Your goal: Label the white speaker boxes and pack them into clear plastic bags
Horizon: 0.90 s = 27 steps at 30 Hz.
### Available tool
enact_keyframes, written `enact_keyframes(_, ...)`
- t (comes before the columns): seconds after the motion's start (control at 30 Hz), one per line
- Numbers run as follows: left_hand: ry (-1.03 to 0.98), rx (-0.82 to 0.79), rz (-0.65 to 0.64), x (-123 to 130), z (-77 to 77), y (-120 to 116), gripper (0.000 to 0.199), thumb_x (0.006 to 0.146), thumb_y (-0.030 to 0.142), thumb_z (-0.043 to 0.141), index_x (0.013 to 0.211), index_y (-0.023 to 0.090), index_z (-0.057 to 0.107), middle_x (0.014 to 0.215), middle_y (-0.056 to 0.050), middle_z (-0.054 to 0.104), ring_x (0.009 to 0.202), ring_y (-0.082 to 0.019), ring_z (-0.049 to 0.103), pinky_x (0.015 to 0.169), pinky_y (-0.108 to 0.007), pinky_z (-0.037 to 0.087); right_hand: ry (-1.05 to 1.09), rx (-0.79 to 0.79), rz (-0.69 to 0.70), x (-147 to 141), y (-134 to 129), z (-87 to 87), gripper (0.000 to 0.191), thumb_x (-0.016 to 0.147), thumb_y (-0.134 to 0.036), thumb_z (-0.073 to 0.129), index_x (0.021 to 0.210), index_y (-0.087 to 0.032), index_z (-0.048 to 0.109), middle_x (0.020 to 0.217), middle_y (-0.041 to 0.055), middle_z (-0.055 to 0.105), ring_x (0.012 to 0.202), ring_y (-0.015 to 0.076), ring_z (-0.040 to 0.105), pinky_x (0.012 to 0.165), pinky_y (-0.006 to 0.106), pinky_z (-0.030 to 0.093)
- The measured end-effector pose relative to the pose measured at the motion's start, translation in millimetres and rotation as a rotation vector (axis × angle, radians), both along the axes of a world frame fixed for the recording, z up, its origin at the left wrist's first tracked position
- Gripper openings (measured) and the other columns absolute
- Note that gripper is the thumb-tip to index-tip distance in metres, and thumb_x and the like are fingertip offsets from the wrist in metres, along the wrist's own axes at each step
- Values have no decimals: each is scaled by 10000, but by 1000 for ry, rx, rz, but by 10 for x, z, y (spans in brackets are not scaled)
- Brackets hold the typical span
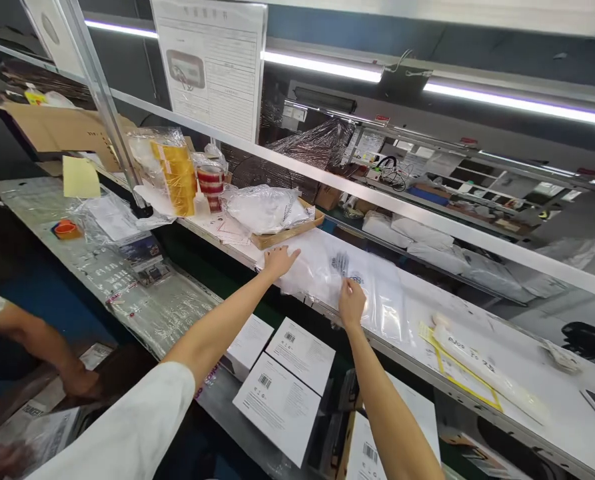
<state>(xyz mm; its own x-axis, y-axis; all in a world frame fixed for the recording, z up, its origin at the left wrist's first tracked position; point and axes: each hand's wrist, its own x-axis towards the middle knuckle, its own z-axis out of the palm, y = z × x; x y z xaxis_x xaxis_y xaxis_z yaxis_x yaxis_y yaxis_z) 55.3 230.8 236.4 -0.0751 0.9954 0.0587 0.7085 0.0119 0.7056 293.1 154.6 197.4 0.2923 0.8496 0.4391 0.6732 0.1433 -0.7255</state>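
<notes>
My left hand (280, 262) lies with its fingers stretched out on clear plastic bags (387, 300) stacked flat on the white shelf. To its right, my right hand (353, 303) has its fingers closed at the near part of the same bags, beside dark printing on the plastic. The fingertips pinch the film there. Below my arms stand white boxes (300, 353) with barcodes and small print on top. Just beyond my left hand, a shallow cardboard tray (297, 230) holds more bagged plastic (267, 208).
Rolls of yellow tape (177, 177) and red tape (210, 183) stand left on the shelf. A marked white tube-like pack (482, 363) lies right. A metal post (104, 100) rises at left. Another person's arm (42, 340) works at lower left.
</notes>
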Motion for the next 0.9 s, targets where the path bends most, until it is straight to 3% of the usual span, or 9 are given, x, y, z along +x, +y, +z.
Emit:
enact_keyframes(0.13,-88,-48,-62,157,209,-15,818,985,673,522,1583,119,450,1550,-308,535,1414,-463,547,1132,-542,409,86,125,-188,226,-131,7,561,1003,-514,363,1117,-131,757,1144,199,782,1074,306,715,972,439,537)
enact_keyframes(0.23,-151,-66,-66,83,215,-269,743,898,596,706,1436,99,581,1527,-305,554,1473,-484,478,1151,-525,412,102,192,-265,410,-241,19,591,1010,-530,348,1142,-113,746,1149,212,776,1078,306,709,971,443,535)
enact_keyframes(0.37,-336,-315,-133,13,-140,-901,623,943,728,554,944,131,728,932,-230,777,952,-404,773,819,-462,609,44,193,-198,599,-427,11,560,1004,-537,401,1105,-128,768,1143,198,789,1094,307,721,1010,455,534)
enact_keyframes(0.43,-664,-543,-221,143,-376,-1178,574,899,733,639,909,164,715,905,-205,789,862,-370,793,726,-440,637,-2,160,-124,646,-515,-13,555,1007,-529,407,1117,-133,780,1168,194,793,1131,308,724,1054,467,526)
enact_keyframes(0.5,-1077,-629,-235,343,-554,-1328,482,834,622,806,953,165,713,1017,-205,796,961,-353,799,798,-441,659,-53,112,-42,697,-587,-35,543,1005,-515,415,1136,-144,789,1197,187,794,1169,308,723,1092,479,517)
enact_keyframes(0.6,-1360,-434,-70,554,-660,-1333,359,821,423,895,958,147,711,1021,-159,783,962,-269,789,903,-418,657,-129,17,73,857,-668,-16,482,974,-482,461,1082,-171,813,1200,170,803,1192,321,722,1116,514,513)
enact_keyframes(0.73,-1310,-220,21,499,-639,-1274,343,767,358,945,925,130,745,958,-104,777,857,-205,747,864,-376,650,-199,-151,238,1129,-741,199,280,826,-399,649,936,-224,838,1102,114,832,1106,345,764,1060,540,566)
enact_keyframes(0.8,-1266,-149,2,447,-598,-1280,415,674,352,1002,938,125,777,964,-104,788,891,-232,744,865,-381,635,-217,-183,308,1104,-739,378,305,821,-370,674,1041,-238,840,1169,98,820,1157,343,753,1085,544,557)
enact_keyframes(0.9,-1194,-71,-79,468,-484,-1239,547,595,356,1039,1040,146,802,1038,-98,804,996,-265,744,911,-363,603,-249,-141,517,724,-630,633,494,905,-350,629,1381,-254,720,1466,79,690,1384,308,630,1211,533,453)
